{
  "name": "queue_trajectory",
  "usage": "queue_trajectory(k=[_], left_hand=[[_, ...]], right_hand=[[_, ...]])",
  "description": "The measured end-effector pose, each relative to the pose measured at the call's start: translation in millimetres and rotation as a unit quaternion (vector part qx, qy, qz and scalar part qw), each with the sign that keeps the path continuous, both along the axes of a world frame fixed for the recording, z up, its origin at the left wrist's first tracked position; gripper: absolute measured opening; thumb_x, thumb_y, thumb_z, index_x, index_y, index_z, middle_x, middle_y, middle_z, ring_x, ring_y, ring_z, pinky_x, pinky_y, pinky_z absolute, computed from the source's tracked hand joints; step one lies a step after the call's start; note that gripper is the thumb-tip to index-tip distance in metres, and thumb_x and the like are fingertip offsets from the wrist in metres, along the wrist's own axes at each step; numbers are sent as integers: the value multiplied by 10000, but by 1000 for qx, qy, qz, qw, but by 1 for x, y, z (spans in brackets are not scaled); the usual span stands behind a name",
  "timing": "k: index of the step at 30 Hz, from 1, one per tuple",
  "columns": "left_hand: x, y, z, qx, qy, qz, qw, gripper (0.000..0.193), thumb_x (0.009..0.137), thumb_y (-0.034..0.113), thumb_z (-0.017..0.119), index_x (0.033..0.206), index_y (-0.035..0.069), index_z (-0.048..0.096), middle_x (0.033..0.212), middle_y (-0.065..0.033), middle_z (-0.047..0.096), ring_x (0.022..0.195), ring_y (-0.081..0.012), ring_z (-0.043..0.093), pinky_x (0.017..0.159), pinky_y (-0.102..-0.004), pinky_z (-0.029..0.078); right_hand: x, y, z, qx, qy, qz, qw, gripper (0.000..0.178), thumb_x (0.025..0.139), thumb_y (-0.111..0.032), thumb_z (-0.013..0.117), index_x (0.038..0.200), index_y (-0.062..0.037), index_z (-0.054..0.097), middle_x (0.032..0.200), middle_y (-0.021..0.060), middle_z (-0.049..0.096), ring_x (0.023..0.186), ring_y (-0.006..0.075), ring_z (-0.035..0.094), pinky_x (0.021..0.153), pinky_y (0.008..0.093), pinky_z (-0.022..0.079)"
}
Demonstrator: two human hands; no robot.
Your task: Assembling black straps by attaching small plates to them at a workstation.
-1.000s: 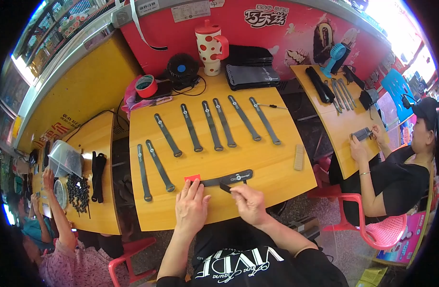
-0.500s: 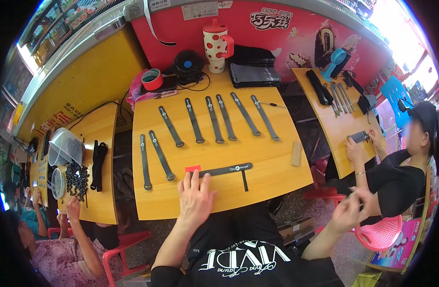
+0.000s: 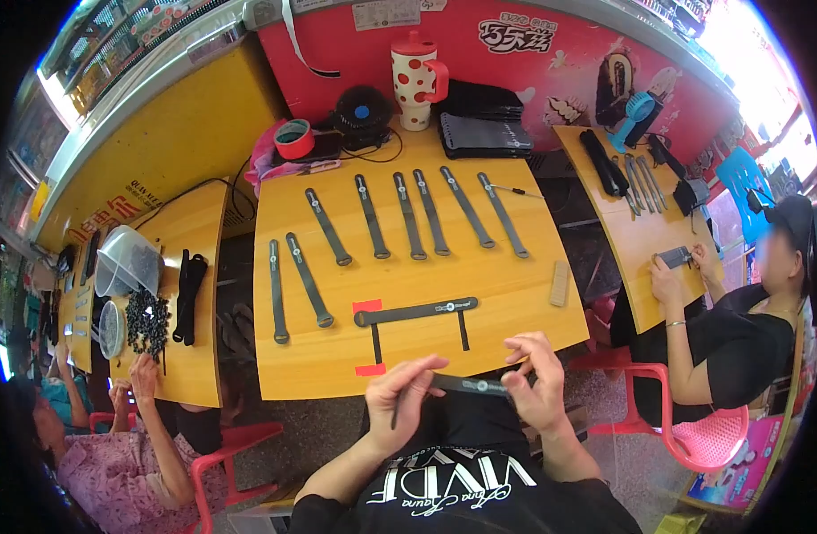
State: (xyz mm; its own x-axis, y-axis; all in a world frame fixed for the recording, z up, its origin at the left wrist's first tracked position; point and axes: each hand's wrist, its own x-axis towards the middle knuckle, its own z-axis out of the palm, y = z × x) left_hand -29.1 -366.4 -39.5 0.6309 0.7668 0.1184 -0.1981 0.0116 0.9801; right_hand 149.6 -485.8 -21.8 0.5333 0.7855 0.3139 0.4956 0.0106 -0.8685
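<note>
Head view: both sets of fingers pinch one dark strap (image 3: 466, 384), the left hand (image 3: 399, 392) at its left end, the right hand (image 3: 535, 384) at its right, just off the yellow table's (image 3: 515, 294) near edge. Another strap (image 3: 415, 311) lies near that edge beside red tape pieces (image 3: 366, 305).

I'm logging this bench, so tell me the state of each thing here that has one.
Left hand: gripping one end of the dark strap.
Right hand: gripping its other end.
Dark strap: lifted off the table.
Strap on template: lying flat.
Spotted cup: upright, lidded.
Tape roll: lying tilted.
</note>
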Motion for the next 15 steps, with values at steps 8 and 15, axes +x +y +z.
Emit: queue_trajectory(k=[8, 15], left_hand=[[3, 11, -24, -62, -44, 61, 995, 237, 977, -1, 517, 1179, -26, 638, 1099, -174, 671, 922, -197, 668, 714, -300, 599], [3, 26, -26, -63, -17, 91, 994, 244, 979, 34, 533, 1186, -59, 622, 1090, -206, 673, 954, -238, 672, 706, -325, 599]], right_hand=[[-5, -3, -42, -9, 415, 37, 909, 129, 962, -102, 589, 990, 13, 641, 771, 23, 634, 640, 69, 602, 565, 189, 443], [5, 21, -46, 11, 429, 19, 903, 101, 959, -47, 564, 934, 26, 629, 796, 69, 625, 578, 83, 574, 528, 177, 426]])
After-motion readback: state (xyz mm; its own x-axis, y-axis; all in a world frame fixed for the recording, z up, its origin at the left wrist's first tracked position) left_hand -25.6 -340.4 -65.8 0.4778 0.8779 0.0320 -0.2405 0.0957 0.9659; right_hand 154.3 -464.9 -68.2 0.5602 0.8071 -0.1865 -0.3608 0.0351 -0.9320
